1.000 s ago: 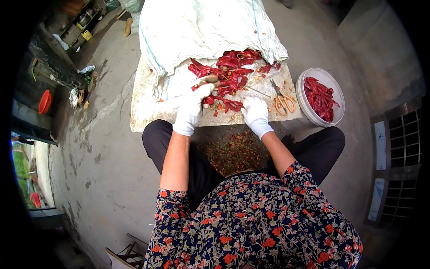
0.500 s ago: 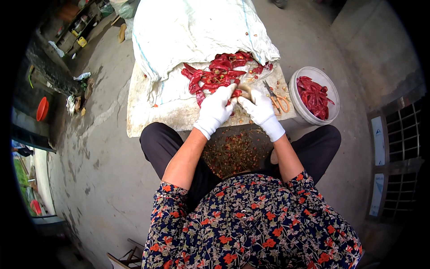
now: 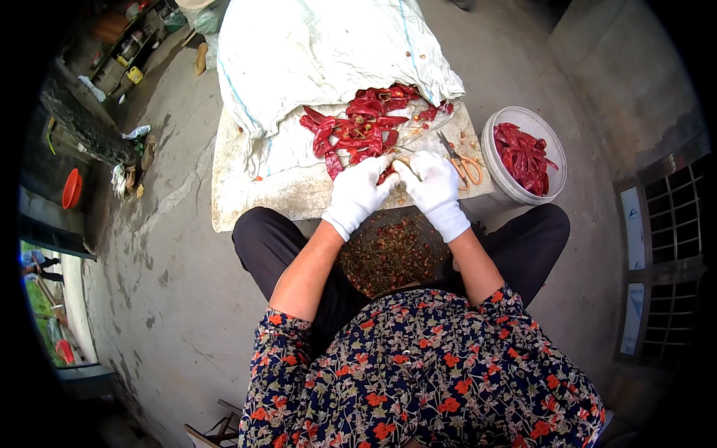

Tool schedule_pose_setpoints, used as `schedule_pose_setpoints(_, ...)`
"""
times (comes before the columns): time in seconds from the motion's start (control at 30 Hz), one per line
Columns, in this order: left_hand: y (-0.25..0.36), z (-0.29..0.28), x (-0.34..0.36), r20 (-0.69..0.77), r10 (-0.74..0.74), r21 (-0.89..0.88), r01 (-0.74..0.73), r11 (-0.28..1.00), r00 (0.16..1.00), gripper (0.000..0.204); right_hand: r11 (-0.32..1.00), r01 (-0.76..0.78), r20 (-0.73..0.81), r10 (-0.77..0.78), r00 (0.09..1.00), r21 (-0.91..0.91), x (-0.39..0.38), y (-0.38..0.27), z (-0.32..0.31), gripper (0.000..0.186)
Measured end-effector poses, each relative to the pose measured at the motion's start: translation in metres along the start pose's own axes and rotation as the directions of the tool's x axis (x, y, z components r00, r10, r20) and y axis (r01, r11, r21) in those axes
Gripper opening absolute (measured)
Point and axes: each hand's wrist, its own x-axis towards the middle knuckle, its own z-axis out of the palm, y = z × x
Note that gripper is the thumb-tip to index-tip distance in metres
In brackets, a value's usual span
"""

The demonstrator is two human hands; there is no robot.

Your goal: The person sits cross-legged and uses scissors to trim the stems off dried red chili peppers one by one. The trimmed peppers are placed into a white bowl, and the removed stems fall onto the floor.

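Note:
My left hand [image 3: 356, 196], in a white glove, is closed round a dried red chili pepper [image 3: 385, 176], little of which shows. My right hand [image 3: 431, 187], gloved the same way, has its fingers bent in against the same pepper, thumbs almost meeting. The right fingertips are partly hidden. Just beyond them, a heap of red chili peppers [image 3: 358, 128] spills from the mouth of a white woven sack [image 3: 328, 52]. Orange-handled scissors [image 3: 464, 166] lie to the right of my right hand.
A white bucket [image 3: 488, 154] of red peppers stands right of the worn board [image 3: 239, 190] under the sack. Stems and scraps [image 3: 392, 250] lie below, between my knees. A red basin [image 3: 72, 188] is far left; a metal grille [image 3: 668, 246] is at right.
Both hands have drawn slightly closer together and down from the heap. The right hand's blurred fingers now show more clearly, bent at the pepper. At far left, a person outside shows more.

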Motion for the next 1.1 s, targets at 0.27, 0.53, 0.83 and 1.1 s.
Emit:
schedule_pose_setpoints(0.27, -0.004, -0.013, -0.005, 0.052, 0.209, -0.43, -0.168, 0.887, 0.976, 0.029, -0.324, -0.477, 0.573, 0.363, 0.735, 0.817, 0.008, 0.042, 0.014, 0.034)
schedule_pose_setpoints(0.53, -0.022, -0.035, -0.001, -0.01, -0.227, -0.805, 0.127, 0.579, 0.974, 0.029, 0.952, -0.266, 0.324, 0.206, 0.923, 0.152, -0.014, 0.043, 0.041, 0.048)
schedule_pose_setpoints(0.83, -0.029, -0.028, -0.001, -0.097, -0.253, -0.448, 0.184, 0.875, 0.963, 0.028, 0.975, -0.031, 0.424, 0.124, 0.897, -0.22, -0.018, 0.037, 0.089, 0.035)
schedule_pose_setpoints(1.1, -0.008, -0.025, -0.008, 0.01, 0.02, -0.345, -0.015, 0.938, 1.0, 0.062, 0.327, -0.594, 0.516, 0.299, 0.803, 0.735, -0.01, 0.049, 0.029, 0.036)
